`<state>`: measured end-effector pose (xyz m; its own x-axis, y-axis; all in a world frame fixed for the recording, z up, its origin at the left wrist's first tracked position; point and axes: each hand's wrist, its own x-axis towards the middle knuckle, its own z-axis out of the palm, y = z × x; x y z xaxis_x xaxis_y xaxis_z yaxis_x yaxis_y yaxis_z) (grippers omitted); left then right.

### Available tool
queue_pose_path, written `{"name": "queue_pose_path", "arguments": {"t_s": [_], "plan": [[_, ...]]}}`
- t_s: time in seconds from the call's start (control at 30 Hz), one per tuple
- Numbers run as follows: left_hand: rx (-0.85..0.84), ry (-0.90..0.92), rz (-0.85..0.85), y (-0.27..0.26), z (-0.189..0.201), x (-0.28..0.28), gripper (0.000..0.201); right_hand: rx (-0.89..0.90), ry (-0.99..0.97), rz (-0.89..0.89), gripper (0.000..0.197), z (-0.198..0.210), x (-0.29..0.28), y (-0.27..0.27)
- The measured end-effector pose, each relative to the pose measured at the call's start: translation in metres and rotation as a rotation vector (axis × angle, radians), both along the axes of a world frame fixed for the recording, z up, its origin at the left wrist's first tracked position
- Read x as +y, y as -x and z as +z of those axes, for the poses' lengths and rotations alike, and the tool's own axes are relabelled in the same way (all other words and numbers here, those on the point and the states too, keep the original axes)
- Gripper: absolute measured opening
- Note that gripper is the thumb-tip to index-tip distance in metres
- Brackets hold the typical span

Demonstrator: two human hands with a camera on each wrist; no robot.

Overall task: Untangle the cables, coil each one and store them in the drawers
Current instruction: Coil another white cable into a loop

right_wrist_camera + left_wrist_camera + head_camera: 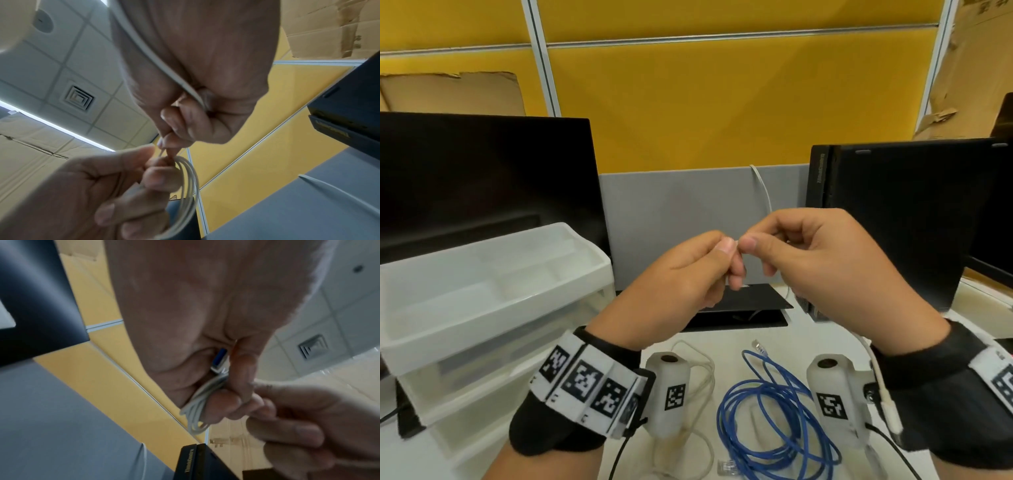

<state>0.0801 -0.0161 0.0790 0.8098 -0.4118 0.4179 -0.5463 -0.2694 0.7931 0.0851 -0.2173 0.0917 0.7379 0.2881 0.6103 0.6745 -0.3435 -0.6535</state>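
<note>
Both hands (pixel 739 260) raised, gripping white cable (pixel 188 183): left holding coil, right pinching strand. Blue cable (pixel 774 421) loose on table (pixel 722 346).

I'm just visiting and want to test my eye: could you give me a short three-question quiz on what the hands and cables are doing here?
1. True or false: the blue cable lies on the desk, untouched by either hand.
2. What does the left hand hold? A) a coiled white cable B) a blue cable C) nothing
3. Fill in: the drawer unit stands on the person's ____ side.

Key
1. True.
2. A: the white cable is looped in the left hand, and the right hand pinches its strand.
3. Left.
</note>
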Motion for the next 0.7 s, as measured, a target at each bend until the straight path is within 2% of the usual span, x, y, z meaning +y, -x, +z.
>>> {"name": "queue_pose_path", "arguments": {"t_s": [0.17, 0.27, 0.37, 0.43, 0.53, 0.63, 0.7], "plan": [[0.03, 0.106, -0.08, -0.002, 0.005, 0.01, 0.03, 0.024, -0.007, 0.068, 0.011, -0.005, 0.005, -0.005], [0.082, 0.319, -0.036, -0.005, 0.011, 0.02, 0.03, 0.141, 0.137, 0.153, 0.007, -0.003, -0.004, -0.005], [0.214, 0.573, -0.07, -0.009, 0.015, 0.032, 0.033, 0.106, 0.208, 0.112, 0.015, -0.001, -0.013, -0.007], [0.305, 0.698, -0.129, -0.008, 0.016, 0.033, 0.03, 0.003, 0.166, 0.047, 0.021, 0.0, -0.012, -0.006], [0.38, 0.778, -0.206, -0.006, 0.016, 0.026, 0.027, -0.075, 0.051, 0.018, 0.023, 0.002, -0.009, -0.004], [0.437, 0.83, -0.278, -0.007, 0.013, 0.017, 0.028, -0.054, 0.022, 0.026, 0.03, -0.003, -0.002, -0.005], [0.47, 0.847, -0.357, -0.008, 0.01, 0.011, 0.028, 0.058, -0.018, 0.09, 0.034, -0.008, 0.006, -0.006]]}}
